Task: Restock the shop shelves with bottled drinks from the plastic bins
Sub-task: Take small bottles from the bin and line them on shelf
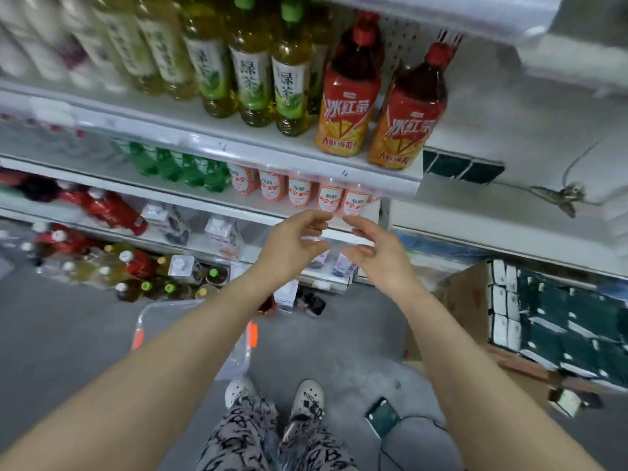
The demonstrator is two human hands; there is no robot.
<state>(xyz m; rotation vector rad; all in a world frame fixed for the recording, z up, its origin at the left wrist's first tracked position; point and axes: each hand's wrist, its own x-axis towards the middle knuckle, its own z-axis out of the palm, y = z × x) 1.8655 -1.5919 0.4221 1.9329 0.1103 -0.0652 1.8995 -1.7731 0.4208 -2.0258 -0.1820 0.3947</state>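
Observation:
My left hand and my right hand hover close together in front of a middle shelf's front edge. Their fingers are loosely curled and I see nothing held in either. Just behind the fingertips stands a row of small bottles with orange-and-white labels. One shelf up stand two large red iced-tea bottles at the right end, beside several green-tea bottles. A clear plastic bin with orange latches sits on the floor under my left forearm, its contents hidden.
Green bottles fill the shelf left of the orange ones. Loose bottles and cartons crowd the floor at the shelf's foot. A cardboard box of dark green packs stands right. A phone lies by my feet.

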